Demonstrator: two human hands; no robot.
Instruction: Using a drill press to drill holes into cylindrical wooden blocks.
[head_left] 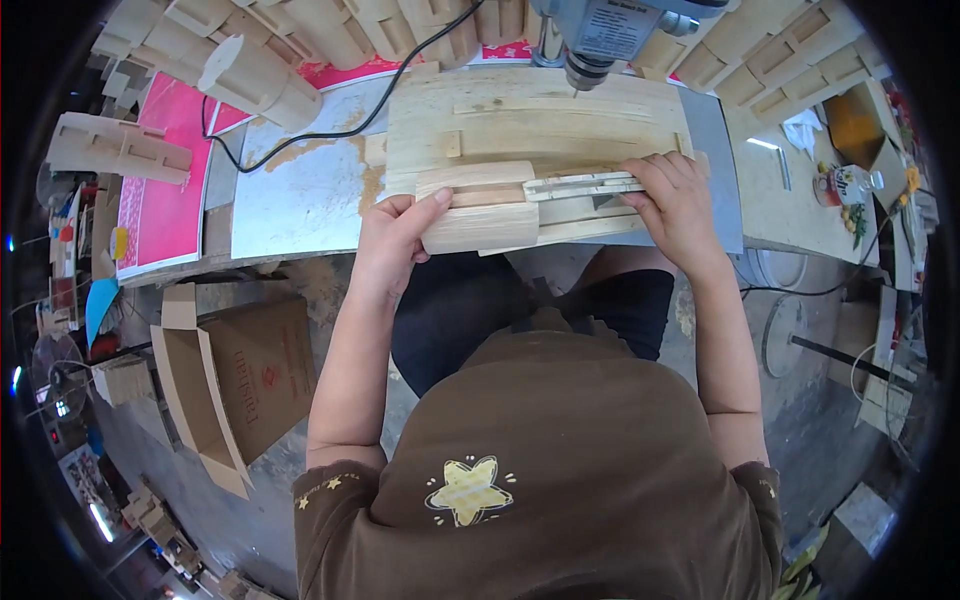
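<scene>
My left hand (388, 240) grips the left end of a pale wooden block (482, 225) with rounded sides, its thumb pressed on top beside a lengthwise groove. In my right hand (682, 205), thumb and fingers close on the right end of a narrow whitish strip (580, 187) with dark marks. The strip's left end meets the block's right end, in line with the groove; whether it goes inside I cannot tell. Both pieces are at the near edge of a wooden board (560, 145). Beyond them hangs a bench drill's chuck (588, 72), apart from the block.
Grooved wooden blocks (265, 85) stand in rows at the back left, with more (785, 60) at the back right. A black cable (335, 133) crosses the bench on the left. An open cardboard box (255, 370) is on the floor; a plastic bottle (848, 185) stands at right.
</scene>
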